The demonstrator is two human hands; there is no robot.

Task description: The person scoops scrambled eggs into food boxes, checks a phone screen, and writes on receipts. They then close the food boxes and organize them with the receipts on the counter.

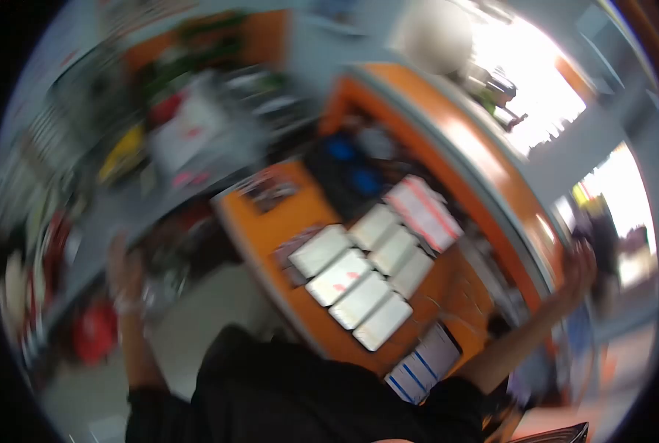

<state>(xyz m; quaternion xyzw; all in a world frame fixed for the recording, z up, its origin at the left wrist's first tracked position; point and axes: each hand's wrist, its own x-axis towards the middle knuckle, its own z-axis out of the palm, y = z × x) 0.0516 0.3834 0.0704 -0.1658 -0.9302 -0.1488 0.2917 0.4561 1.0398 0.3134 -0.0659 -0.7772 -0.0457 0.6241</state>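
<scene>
Both arms are spread wide, and the view is smeared by motion. My left hand [126, 277] is out to the left, beside the grey counter; its fingers look stretched out with nothing in them. On the far right, my right hand [579, 267] is raised by the orange partition ledge [485, 148]; its fingers are too blurred to make out. Between my arms, several flat white rectangular pieces [360, 299] with dark edges lie in two rows on the orange desk [259, 221]. Neither hand touches them.
A white sheet with blue stripes [425, 365] lies at the desk's near edge. A red-striped white packet [424, 213] and a dark case with blue round parts [348, 166] sit farther back. The cluttered grey counter [134, 207] is at left, with a red object [95, 332] below.
</scene>
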